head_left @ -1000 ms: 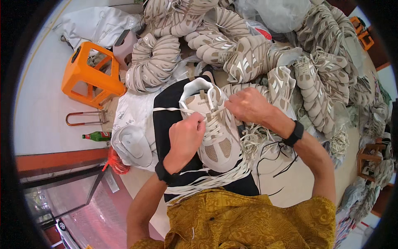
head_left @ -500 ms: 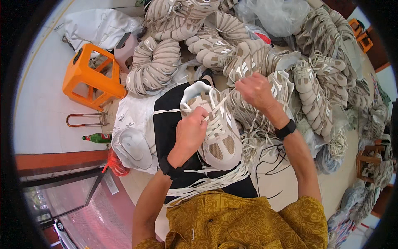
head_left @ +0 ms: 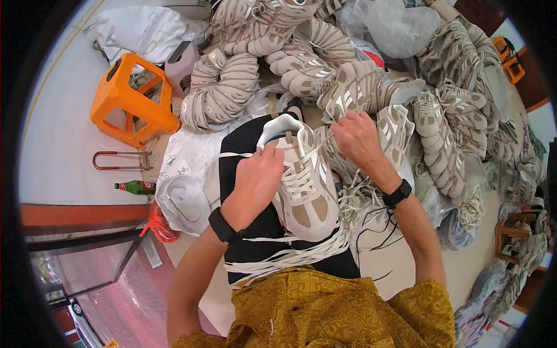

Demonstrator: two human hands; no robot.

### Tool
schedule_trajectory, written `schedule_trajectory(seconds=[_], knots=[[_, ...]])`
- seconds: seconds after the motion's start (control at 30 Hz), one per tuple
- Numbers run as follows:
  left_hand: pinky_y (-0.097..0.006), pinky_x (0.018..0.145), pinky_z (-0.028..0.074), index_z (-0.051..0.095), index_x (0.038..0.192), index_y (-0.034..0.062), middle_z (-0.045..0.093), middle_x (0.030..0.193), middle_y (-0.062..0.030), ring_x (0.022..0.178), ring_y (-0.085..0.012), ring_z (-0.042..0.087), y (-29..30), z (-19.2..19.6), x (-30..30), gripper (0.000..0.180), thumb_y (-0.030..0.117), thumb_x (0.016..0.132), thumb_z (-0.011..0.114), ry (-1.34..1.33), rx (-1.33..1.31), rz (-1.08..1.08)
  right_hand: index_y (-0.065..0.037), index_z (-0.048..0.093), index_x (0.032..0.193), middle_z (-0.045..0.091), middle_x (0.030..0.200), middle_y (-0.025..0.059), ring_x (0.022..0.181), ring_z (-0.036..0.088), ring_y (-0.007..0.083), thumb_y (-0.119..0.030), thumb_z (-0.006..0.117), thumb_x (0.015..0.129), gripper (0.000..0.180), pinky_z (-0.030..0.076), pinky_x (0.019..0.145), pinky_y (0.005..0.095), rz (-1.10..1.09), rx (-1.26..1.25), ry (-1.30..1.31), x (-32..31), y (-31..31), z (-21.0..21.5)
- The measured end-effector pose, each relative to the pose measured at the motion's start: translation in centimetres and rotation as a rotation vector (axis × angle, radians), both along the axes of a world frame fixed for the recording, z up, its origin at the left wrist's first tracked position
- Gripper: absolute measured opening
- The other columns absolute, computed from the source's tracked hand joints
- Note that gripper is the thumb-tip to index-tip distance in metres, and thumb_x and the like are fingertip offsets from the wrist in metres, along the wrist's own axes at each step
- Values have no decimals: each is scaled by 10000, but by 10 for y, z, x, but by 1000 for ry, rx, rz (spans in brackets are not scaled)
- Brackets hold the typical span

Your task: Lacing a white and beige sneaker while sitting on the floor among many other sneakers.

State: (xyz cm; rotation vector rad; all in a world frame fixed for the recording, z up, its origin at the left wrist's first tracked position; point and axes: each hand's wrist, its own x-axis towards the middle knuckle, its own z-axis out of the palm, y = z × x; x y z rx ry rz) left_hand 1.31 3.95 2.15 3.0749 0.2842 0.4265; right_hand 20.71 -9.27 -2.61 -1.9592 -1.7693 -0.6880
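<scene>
A beige and white sneaker upper without a visible sole lies across my black-clad lap, toe toward me. White shoelace crosses its throat, and one loose length sticks out to the left. My left hand is closed at the left eyelet edge near the collar; its fingertips are partly hidden. Off the upper's right side, my right hand is raised and closed in a pinch on a lace running from the eyelets. A bundle of loose white laces lies across my lap.
Curved stacks of similar uppers surround the far side and right. An orange stool stands at the left, near a green bottle and a U-shaped metal bar. Black cords lie on the right.
My left hand has moved up and left from the lacing toward the collar edge. My right hand has dropped slightly, still pinching the lace. The view has shifted a little.
</scene>
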Motion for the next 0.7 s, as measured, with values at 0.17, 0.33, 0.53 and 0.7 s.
schedule_trajectory(seconds=[0.17,0.33,0.53,0.7], knots=[[-352,521,472,530,735,19,580,775,-125,586,-288,577,12,9,8,75,93,723,528,254,-53,-85,-35,574,660,534,534,57,423,466,183,-57,558,676,32,347,423,316,-205,9,657,-11,-4,-16],[-284,471,417,556,770,9,567,610,-95,494,-196,537,29,20,-11,121,120,779,510,244,-692,7,4,588,779,590,619,62,448,497,141,-43,569,704,90,388,440,276,-133,166,1753,-13,-8,-20],[-302,476,415,582,778,-14,544,590,-130,478,-218,518,53,19,-59,158,126,797,512,367,-1008,153,33,565,958,599,907,123,821,573,200,0,541,737,225,428,688,267,489,673,2317,-18,-6,-11],[-319,499,431,524,680,33,487,661,-84,603,-218,529,66,19,-78,34,53,707,524,110,-52,83,32,503,1083,543,1034,121,965,519,223,-65,543,778,322,403,803,298,752,757,2280,39,-42,-11]])
